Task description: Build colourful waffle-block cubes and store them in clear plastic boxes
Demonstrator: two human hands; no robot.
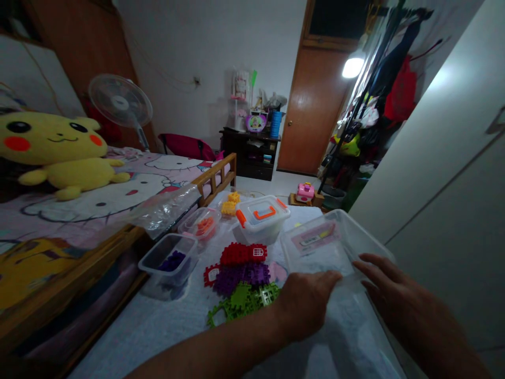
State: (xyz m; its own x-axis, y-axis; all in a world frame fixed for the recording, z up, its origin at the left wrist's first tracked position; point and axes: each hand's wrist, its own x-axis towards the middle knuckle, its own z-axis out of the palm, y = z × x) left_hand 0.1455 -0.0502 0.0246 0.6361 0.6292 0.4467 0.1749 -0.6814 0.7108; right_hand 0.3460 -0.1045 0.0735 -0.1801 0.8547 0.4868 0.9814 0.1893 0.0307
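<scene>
My left hand (305, 302) lies on the near edge of a large clear plastic lid or shallow tray (315, 242), its fingers curled over the rim. My right hand (389, 287) rests on the same clear piece at its right side, fingers stretched out flat. Just left of my left hand lies a pile of flat interlocking toy tiles: red (242, 253), purple (242, 276) and green (242, 300). Behind them stands a clear storage box with orange handle and latches (262, 218).
Small clear tubs hold purple pieces (170, 260), orange pieces (201, 223) and yellow pieces (231, 204). A wooden bed frame (215, 179) with a yellow plush toy (59, 152) runs along the left. A white wardrobe (445, 173) stands at the right, a door (311, 116) behind.
</scene>
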